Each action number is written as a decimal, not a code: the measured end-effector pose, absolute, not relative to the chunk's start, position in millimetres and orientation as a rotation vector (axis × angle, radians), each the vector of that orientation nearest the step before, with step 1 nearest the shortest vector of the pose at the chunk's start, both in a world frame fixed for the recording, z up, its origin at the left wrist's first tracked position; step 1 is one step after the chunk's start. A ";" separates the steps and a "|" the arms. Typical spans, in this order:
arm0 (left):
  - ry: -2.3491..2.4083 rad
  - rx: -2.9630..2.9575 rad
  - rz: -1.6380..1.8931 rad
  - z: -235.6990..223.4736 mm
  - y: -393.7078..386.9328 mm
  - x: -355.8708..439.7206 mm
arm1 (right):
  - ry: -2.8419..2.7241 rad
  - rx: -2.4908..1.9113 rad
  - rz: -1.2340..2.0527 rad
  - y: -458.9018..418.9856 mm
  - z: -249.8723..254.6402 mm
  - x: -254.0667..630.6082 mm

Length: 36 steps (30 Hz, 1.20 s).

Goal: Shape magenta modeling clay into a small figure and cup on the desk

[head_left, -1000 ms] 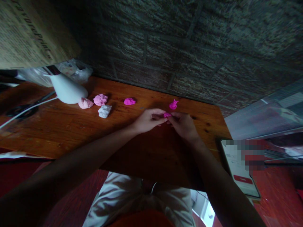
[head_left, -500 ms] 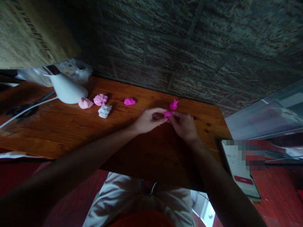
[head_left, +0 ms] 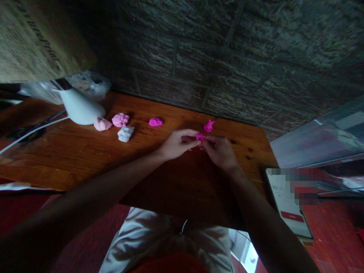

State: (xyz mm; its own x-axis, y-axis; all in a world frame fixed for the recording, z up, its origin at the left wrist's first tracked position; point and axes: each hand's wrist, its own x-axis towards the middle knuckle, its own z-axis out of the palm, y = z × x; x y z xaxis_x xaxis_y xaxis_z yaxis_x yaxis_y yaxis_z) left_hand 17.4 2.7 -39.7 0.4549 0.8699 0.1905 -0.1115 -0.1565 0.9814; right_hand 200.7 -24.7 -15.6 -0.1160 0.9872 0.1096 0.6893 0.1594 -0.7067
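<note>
My left hand [head_left: 178, 144] and my right hand [head_left: 219, 152] meet over the far middle of the wooden table [head_left: 85, 155]. Both pinch a small bright pink piece of clay [head_left: 200, 136] between their fingertips. Just beyond them on the table lies another bright pink clay piece [head_left: 208, 126]. Further left lie a magenta lump [head_left: 155, 122], a white lump [head_left: 125, 133], a pink lump [head_left: 120, 119] and a pale pink lump [head_left: 102, 124].
A white lamp base [head_left: 81, 107] with a white cable [head_left: 31, 132] stands at the far left, with a plastic bag [head_left: 88, 84] behind it. Dark scissors [head_left: 21, 132] lie at the left. A phone [head_left: 290, 206] lies to the right. A stone-pattern wall [head_left: 227, 57] backs the table.
My fingers have shifted slightly on the small pink piece, which now sits a little lower between the fingertips. The other lumps have not moved.
</note>
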 end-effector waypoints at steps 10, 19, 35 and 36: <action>0.746 1.395 0.963 -37.2 0.6 17.2 | -1.698 -1.550 0.862 -21.8 -22.3 201.8; 0.772 1.123 0.943 -31.9 2.1 14.5 | -1.658 -1.453 1.086 -22.1 -15.4 208.9; 0.821 1.023 0.919 -23.9 0.8 18.3 | -1.496 -1.332 1.136 -23.7 -8.8 207.8; 0.822 1.026 0.918 -23.9 0.7 18.1 | -1.500 -1.328 1.126 -23.9 -8.5 207.9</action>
State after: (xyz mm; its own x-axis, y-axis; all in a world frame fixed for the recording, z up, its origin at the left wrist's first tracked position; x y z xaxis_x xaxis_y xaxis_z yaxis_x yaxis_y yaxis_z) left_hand 18.1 0.7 -23.9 0.3896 0.9112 -0.1340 -0.2333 0.2384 0.9427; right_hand 207.9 -23.9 -8.5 -0.1089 0.9939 0.0159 0.2617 0.0441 -0.9641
